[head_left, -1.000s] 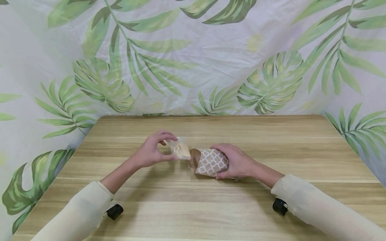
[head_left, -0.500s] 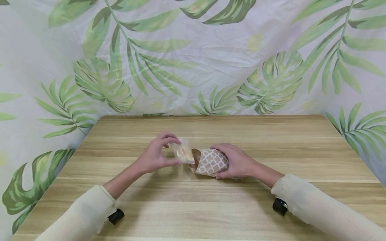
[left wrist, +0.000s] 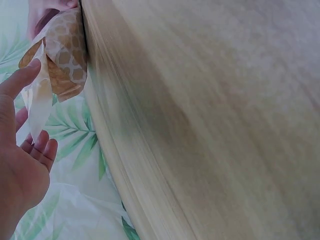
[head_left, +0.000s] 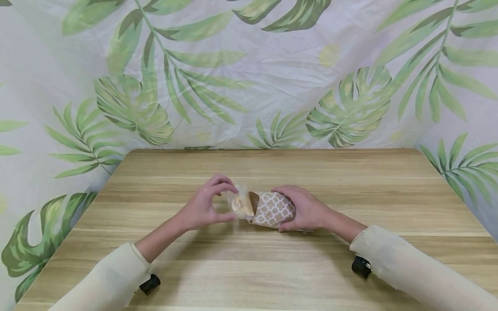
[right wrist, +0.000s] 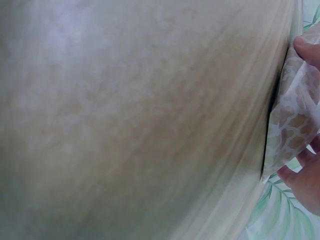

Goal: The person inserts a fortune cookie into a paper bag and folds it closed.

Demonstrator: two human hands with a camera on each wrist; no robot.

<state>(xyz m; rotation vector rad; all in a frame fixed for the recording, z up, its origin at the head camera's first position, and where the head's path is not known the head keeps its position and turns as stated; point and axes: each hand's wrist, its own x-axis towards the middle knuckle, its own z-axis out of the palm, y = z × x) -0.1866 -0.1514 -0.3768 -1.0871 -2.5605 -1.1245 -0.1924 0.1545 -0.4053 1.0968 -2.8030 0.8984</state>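
Observation:
My left hand (head_left: 208,205) pinches a small clear packet (head_left: 241,204) with pale yellowish food inside, thumb at the near edge and fingers at the far edge. In the left wrist view the packet (left wrist: 40,102) shows edge-on between thumb and fingers, right at the mouth of a brown paper bag. That paper bag (head_left: 274,209) has a white lattice print and lies on its side, its opening facing left. Curled round its closed end is my right hand (head_left: 305,209). The right wrist view shows the bag (right wrist: 292,120) between the right thumb and fingers.
A wood-grain table (head_left: 249,276) lies under both hands. Behind it hangs a white cloth (head_left: 280,77) printed with green leaves. Black wrist cameras sit below the cream sleeves, one under the left sleeve (head_left: 105,276) and one under the right sleeve (head_left: 412,263).
My left hand has moved right and slightly nearer with the packet, which now overlaps the bag's opening. The right hand and the bag have stayed in place.

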